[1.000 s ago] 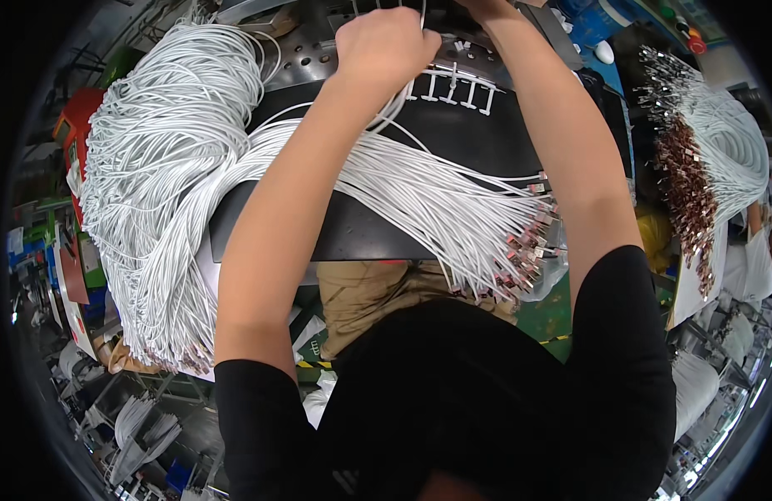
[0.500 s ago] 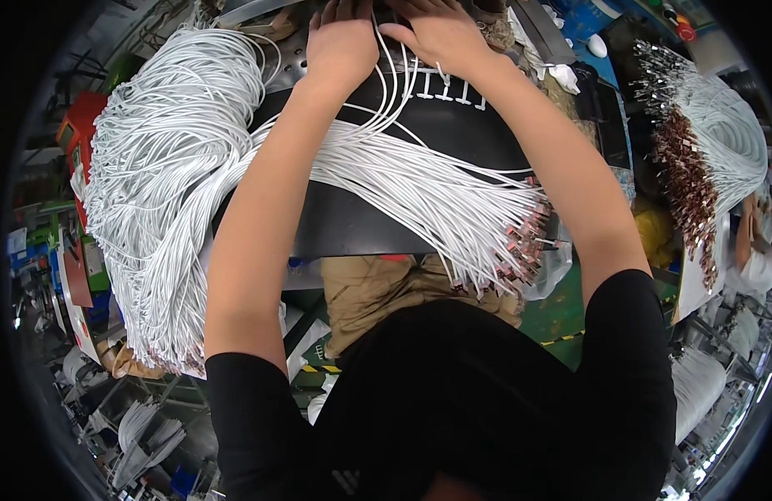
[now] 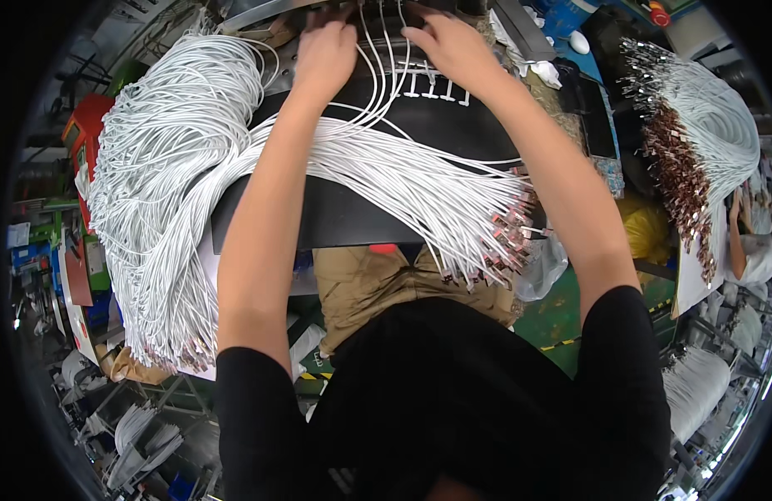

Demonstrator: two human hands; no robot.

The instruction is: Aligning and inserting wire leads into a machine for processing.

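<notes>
While your left hand (image 3: 326, 57) and right hand (image 3: 454, 52), grips indiscernible, flank upright white cables (image 3: 389, 42), snagging could pull them askew

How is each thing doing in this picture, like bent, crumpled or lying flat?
Left hand: fingers blurred, grip unclear
Right hand: thumb spread, grip unclear
Three white cables: curving between the hands
White cable bundle: lying across black tabletop, connector ends fanned out
White plastic runner: flat, pieces attached
Translucent plastic bag: crumpled

White cables (image 3: 394, 174) lie across a black tabletop (image 3: 340, 219).
</notes>
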